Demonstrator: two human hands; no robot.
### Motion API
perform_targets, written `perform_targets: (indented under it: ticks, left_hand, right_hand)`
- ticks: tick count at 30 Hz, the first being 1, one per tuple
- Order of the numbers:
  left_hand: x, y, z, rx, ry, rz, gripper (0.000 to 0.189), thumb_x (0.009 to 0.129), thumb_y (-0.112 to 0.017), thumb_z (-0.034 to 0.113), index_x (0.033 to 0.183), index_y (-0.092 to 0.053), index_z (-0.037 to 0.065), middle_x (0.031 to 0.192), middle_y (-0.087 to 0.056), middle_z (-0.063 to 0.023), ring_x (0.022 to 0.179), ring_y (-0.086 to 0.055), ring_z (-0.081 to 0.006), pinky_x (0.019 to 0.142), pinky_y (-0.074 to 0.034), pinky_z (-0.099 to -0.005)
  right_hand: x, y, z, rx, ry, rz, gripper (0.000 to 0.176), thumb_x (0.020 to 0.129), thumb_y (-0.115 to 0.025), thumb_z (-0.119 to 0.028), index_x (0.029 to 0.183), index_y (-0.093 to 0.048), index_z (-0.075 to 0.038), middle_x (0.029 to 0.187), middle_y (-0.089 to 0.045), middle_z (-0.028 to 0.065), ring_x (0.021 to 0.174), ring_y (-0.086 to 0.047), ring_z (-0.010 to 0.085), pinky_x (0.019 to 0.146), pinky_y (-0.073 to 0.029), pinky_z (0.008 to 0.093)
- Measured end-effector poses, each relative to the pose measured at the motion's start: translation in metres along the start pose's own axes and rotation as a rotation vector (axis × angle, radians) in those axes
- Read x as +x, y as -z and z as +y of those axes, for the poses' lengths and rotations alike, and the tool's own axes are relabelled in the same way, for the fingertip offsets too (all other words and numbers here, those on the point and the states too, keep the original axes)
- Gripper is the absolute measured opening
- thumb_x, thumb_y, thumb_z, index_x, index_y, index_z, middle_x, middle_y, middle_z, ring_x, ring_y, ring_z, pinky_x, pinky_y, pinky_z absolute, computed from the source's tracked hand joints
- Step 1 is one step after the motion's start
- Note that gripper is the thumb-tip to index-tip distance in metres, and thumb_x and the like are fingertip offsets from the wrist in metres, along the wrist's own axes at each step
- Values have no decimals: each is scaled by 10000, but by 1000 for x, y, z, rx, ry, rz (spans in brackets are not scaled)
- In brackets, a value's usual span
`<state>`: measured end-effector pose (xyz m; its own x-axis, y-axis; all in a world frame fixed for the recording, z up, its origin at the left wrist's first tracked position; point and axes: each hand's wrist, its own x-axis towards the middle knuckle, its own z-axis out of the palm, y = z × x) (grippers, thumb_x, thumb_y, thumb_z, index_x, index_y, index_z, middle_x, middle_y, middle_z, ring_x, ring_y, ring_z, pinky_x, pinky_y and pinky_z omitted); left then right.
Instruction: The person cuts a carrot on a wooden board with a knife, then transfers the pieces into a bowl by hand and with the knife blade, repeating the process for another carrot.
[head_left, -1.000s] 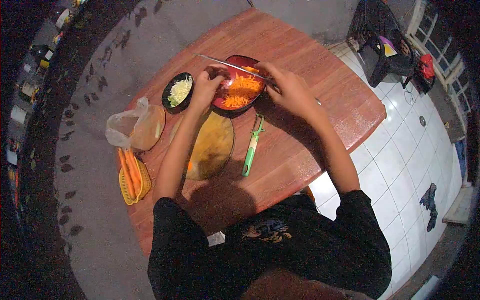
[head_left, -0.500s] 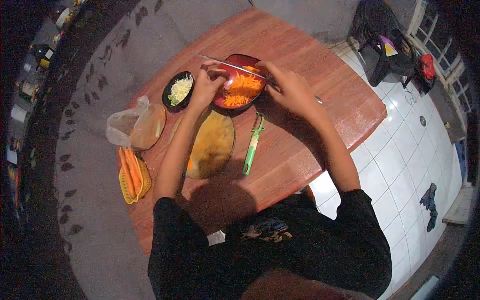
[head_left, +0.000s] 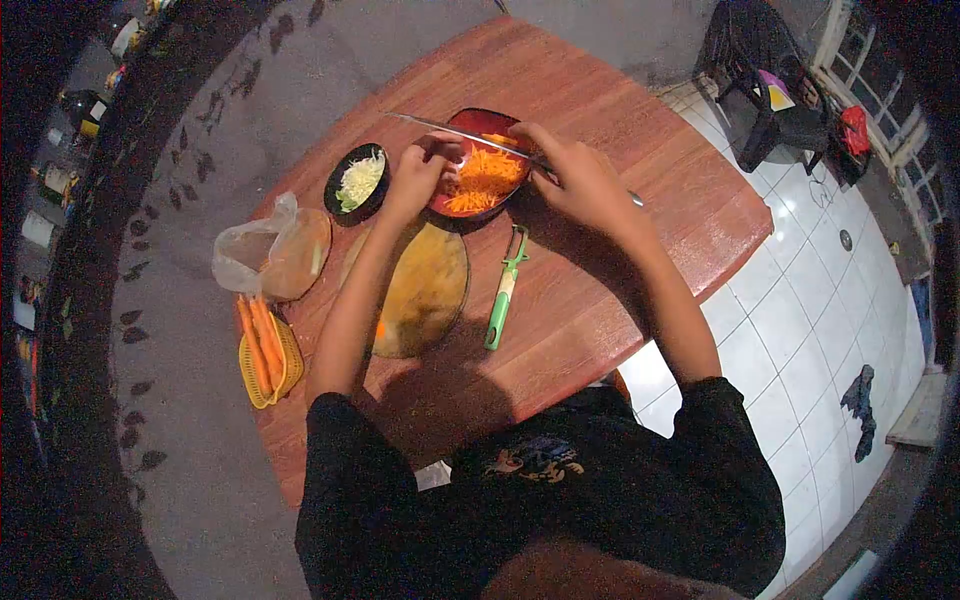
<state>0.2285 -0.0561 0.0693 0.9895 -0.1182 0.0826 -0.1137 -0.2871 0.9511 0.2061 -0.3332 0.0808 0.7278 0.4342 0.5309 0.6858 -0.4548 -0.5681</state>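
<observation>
A red bowl point(head_left: 468, 121) with a dark rim holds a heap of shredded carrot point(head_left: 482, 178). My right hand point(head_left: 575, 180) grips a knife point(head_left: 440, 125) by its handle, the blade pointing left across the bowl's far part. At the bowl's left side is my left hand point(head_left: 415, 180), its fingers curled together below the blade; whatever they hold is hidden. Just left of that hand stands a small black bowl point(head_left: 331, 190) of pale shredded vegetable point(head_left: 360, 182). A round wooden chopping board point(head_left: 430, 280) lies nearer me, partly under my left forearm.
A green peeler point(head_left: 504, 290) lies right of the board. On the left are a clear plastic bag point(head_left: 245, 250) and a yellow basket point(head_left: 285, 385) with whole carrots point(head_left: 260, 345). A black chair point(head_left: 780, 130) stands beyond the wooden table point(head_left: 620, 130), on white tiles.
The knife has slid slightly to the left over the bowl. My left fingers have drawn down off the blade and curled inward. The right hand has barely shifted.
</observation>
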Motion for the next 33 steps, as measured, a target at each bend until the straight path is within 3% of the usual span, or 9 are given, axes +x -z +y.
perform_targets:
  ticks: [8, 14, 17, 19, 22, 26, 28, 31, 33]
  left_hand:
    - [1, -2, -5, 117, -23, -85, 352, 954, -439, -53, 1288, -505, 35, 1067, -675, -108, 818, -666, -149, 689, -589, -288]
    - [0, -14, 3, 54, -152, 48, 320, 975, -441, -37, 1281, -500, 31, 1072, -643, -80, 886, -671, -188, 769, -602, -299]
    - [1, -13, -1, 78, -194, 123, 284, 981, -436, 13, 1261, -439, 57, 981, -606, -88, 778, -662, -167, 664, -590, -314]
    - [2, -5, -5, 201, -54, 133, 208, 1000, -411, 59, 1207, -431, 61, 943, -567, -76, 744, -625, -144, 598, -536, -312]
    - [0, -7, -6, 232, -159, 177, 177, 1006, -400, 88, 1176, -426, 46, 928, -555, -72, 674, -565, -126, 560, -477, -315]
    - [-1, -6, 0, 270, -98, 178, 209, 1007, -384, 80, 1212, -396, 44, 922, -547, -66, 631, -508, -121, 559, -452, -302]
    - [-2, -5, 8, 183, 52, 63, 268, 1007, -368, 68, 1273, -342, 58, 957, -579, -77, 695, -580, -147, 621, -492, -292]
    - [3, -9, 8, -133, 36, 36, 315, 1009, -346, 50, 1317, -289, 85, 1004, -614, -102, 796, -652, -183, 697, -541, -302]
    - [2, -9, 9, -99, 50, 53, 325, 1006, -348, 28, 1319, -287, 91, 1047, -629, -123, 858, -672, -207, 742, -560, -322]
  right_hand:
    - [1, 2, -1, -23, -7, -15, 484, 880, -606, -168, 1347, -482, -137, 1061, -686, 227, 967, -665, 441, 820, -541, 550]
    - [1, 1, -1, -53, -67, -64, 497, 880, -607, -172, 1359, -476, -143, 1053, -687, 225, 955, -668, 435, 797, -540, 552]
    - [0, -1, 3, -52, 4, 1, 510, 880, -605, -173, 1370, -468, -145, 1030, -690, 224, 940, -670, 436, 791, -541, 552]
    - [0, 1, 3, -40, -1, -18, 519, 879, -608, -174, 1376, -463, -146, 1018, -691, 225, 930, -670, 438, 793, -541, 552]
    - [0, -1, 6, -69, 37, 18, 512, 881, -611, -177, 1371, -465, -145, 1013, -691, 227, 921, -671, 439, 785, -541, 554]
    - [0, 4, 0, -27, -21, -37, 507, 884, -610, -173, 1369, -465, -145, 1014, -690, 228, 918, -671, 439, 775, -541, 559]
    - [0, 2, 3, -47, -4, -12, 505, 888, -607, -171, 1372, -466, -143, 1014, -692, 229, 920, -674, 441, 775, -544, 561]
    - [0, 2, 2, -35, -4, -5, 503, 887, -609, -171, 1370, -472, -139, 1033, -694, 225, 935, -674, 440, 788, -546, 559]
    - [0, 4, 1, -29, -21, -24, 499, 888, -610, -175, 1368, -475, -136, 1053, -691, 225, 951, -672, 438, 796, -546, 556]
